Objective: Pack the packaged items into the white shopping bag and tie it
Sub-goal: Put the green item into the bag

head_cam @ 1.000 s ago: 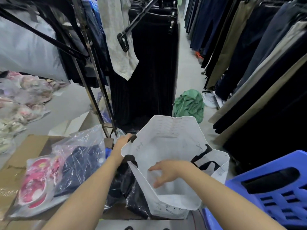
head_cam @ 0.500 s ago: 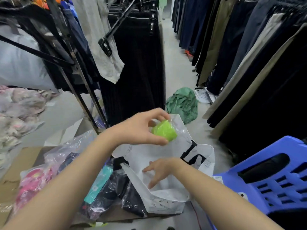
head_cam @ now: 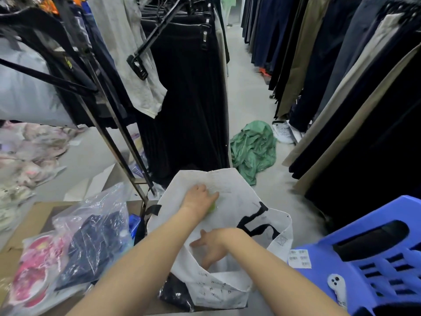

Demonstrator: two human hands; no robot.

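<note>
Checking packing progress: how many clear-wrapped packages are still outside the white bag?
3 visible: a pink one and a navy one on the cardboard at left, a black one against the bag. More may be hidden underneath.

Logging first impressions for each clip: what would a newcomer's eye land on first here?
Centre frame, the open white shopping bag with black handles, with both bare hands in its mouth: the left hand pressing a small lime-green packaged item against its inner wall, the right hand lower. At lower left lie clear plastic-wrapped clothing packs; at lower right stands a bright blue plastic stool.
</note>
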